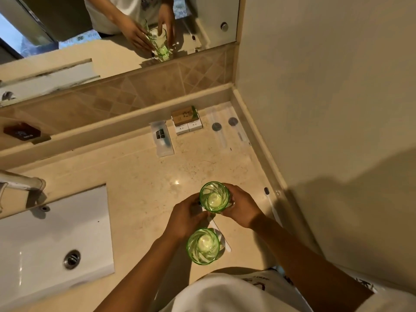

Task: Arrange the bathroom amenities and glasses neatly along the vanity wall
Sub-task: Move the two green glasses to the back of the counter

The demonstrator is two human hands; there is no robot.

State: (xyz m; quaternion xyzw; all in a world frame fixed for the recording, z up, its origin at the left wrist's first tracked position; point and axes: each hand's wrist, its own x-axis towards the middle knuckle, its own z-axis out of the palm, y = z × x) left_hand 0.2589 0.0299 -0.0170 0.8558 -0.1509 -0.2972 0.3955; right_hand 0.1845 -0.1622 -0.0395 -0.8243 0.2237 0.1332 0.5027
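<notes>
Both hands (213, 212) round empty green glass (214, 197)

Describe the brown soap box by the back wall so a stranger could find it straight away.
Start at the vanity counter corner, right of the sink. Against the back ledge, two small white boxes sit side by side. The brown soap box lies on top of them, the only brown cardboard item there.

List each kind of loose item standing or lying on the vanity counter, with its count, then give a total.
Green glasses: 2
Small white boxes: 2
Brown box: 1
Clear sachet: 1
Long wrapped packets: 2
Toothbrush: 1
Total: 9
</notes>
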